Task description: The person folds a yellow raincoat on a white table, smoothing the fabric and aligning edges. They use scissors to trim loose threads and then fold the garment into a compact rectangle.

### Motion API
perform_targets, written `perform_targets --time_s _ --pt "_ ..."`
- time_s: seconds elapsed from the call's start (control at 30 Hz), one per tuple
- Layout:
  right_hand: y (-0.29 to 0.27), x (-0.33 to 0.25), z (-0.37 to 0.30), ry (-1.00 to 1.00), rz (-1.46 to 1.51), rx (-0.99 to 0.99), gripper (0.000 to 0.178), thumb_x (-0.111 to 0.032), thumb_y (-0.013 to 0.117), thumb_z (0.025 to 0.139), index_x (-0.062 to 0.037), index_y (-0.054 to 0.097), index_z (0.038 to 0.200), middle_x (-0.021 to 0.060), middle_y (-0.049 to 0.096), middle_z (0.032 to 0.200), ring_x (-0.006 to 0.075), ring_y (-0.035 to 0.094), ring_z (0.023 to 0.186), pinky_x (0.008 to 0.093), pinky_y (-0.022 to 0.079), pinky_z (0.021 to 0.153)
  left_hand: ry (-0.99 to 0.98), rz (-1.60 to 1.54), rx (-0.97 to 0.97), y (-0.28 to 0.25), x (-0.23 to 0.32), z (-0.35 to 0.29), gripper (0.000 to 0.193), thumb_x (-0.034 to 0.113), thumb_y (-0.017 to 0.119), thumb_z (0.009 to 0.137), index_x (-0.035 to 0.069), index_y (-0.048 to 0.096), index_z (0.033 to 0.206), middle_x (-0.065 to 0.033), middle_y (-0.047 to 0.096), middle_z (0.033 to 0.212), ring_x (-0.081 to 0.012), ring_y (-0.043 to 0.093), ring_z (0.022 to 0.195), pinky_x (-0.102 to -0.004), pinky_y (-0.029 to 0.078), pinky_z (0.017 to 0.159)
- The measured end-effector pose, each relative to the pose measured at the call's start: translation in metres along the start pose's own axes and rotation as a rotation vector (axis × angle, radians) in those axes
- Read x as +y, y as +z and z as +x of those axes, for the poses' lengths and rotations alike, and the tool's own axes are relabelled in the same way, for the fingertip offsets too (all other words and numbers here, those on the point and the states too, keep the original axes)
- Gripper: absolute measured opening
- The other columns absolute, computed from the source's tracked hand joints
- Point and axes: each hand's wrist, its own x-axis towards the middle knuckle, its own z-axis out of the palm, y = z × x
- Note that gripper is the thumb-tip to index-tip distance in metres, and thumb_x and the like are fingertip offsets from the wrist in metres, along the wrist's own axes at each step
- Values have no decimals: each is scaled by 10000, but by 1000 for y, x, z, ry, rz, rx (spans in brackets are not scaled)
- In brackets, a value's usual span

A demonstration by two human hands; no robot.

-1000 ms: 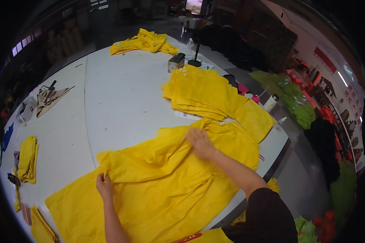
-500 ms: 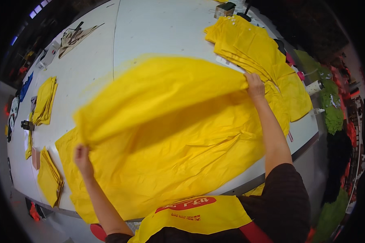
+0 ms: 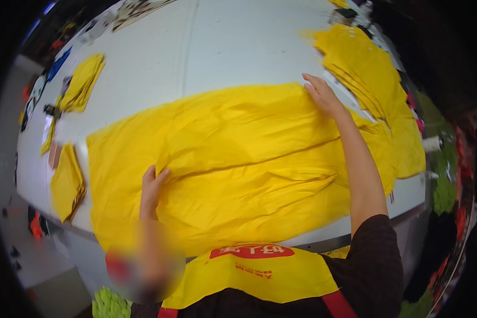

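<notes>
A large yellow cloth lies spread in layers in front of me, its upper layer folded over with a long edge running across the middle. My left hand is at the left end of that edge, thumb and forefinger apart against the fabric; its other fingers are partly hidden. At the cloth's far right corner, my right hand rests with its fingers stretched out, not gripping. Wrinkles run over the lower layer near the right forearm.
A white table bears everything. To the right is a stack of yellow cloth pieces, with a thread cone beside it. Folded yellow pieces lie at the left, another folded bundle near the left edge. Green cloth hangs beyond the right edge.
The raised, billowing upper layer has come down flat onto the lower one. My left hand has moved right and slightly up; my right hand has let go of the corner and its fingers have straightened.
</notes>
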Motion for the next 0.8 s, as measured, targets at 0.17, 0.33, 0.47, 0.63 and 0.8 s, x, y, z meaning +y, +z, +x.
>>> perform_targets --time_s 0.17,0.33,0.47,0.63,0.8 --pt "38 -44 18 75 -327 -294 352 -335 458 890 -5 578 880 173 616 919 366 548 903 399 412 810 210 -748 235 6 18 -7 222 118 621 831 24 541 1015 -56 620 905 -155 595 778 -260 480 681" --pt "56 -9 15 52 -455 16 290 -346 545 838 -58 574 835 129 616 866 333 558 868 426 406 793 273 -343 19 -42 9 -19 177 42 646 782 69 543 923 -52 621 878 -134 589 696 -257 477 629" --pt "75 -38 1 -176 -519 320 370 -318 587 816 -78 547 1095 151 527 1147 310 461 1097 464 329 914 -146 183 -371 -80 -5 -17 302 3 638 756 41 558 1045 -20 595 882 -112 570 771 -265 471 666" --pt "102 -110 -63 -336 -421 -57 574 -422 525 837 -105 411 1302 143 355 1365 341 277 1277 515 187 1025 -143 -21 -24 -76 19 21 351 34 573 809 57 525 1156 -32 584 966 -112 568 820 -276 479 698" --pt "133 -103 -89 -274 -383 -159 595 -463 488 847 -110 401 1317 127 330 1392 323 248 1304 529 147 1039 134 187 -76 -38 15 69 302 45 539 830 28 535 1132 -43 607 964 -140 558 924 -260 462 770"
